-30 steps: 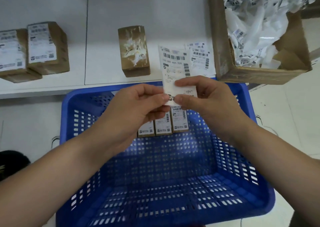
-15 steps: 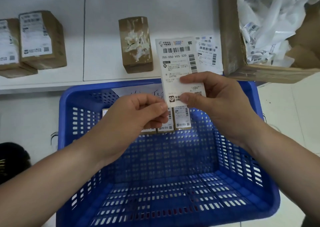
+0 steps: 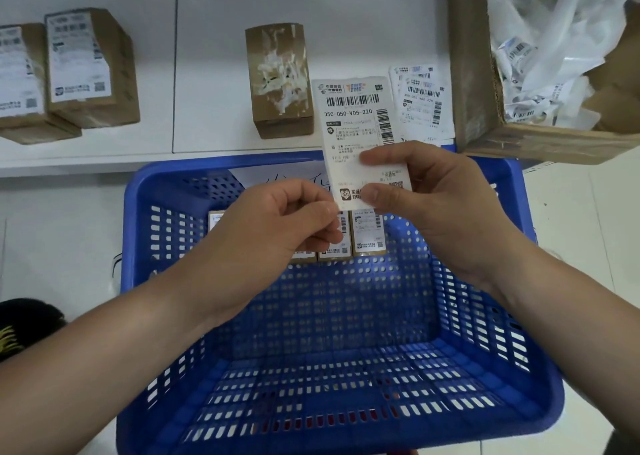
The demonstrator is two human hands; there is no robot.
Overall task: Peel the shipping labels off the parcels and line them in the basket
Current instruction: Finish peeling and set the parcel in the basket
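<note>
A white shipping label (image 3: 355, 118) with barcodes stands upright above the far rim of the blue basket (image 3: 491, 378). My right hand (image 3: 426, 205) pinches its lower part between thumb and fingers. My left hand (image 3: 277, 226) pinches the label's bottom left corner. Behind the label, a brown parcel (image 3: 278, 80) with torn label residue stands on the white shelf. Two labelled parcels (image 3: 83, 66) sit at the far left. Several labelled parcels (image 3: 367, 234) stand in a row against the basket's far wall, partly hidden by my hands.
A cardboard box (image 3: 474, 73) full of crumpled label backings stands at the top right. Loose labels (image 3: 420, 101) lie flat on the shelf beside it. A sheet of paper with handwriting (image 3: 277, 177) lies at the basket's far edge. A dark object (image 3: 20, 326) sits at the left edge.
The label has straightened upright and shows its full face. My left hand has slid to the label's bottom left corner, while my right hand keeps its pinch.
</note>
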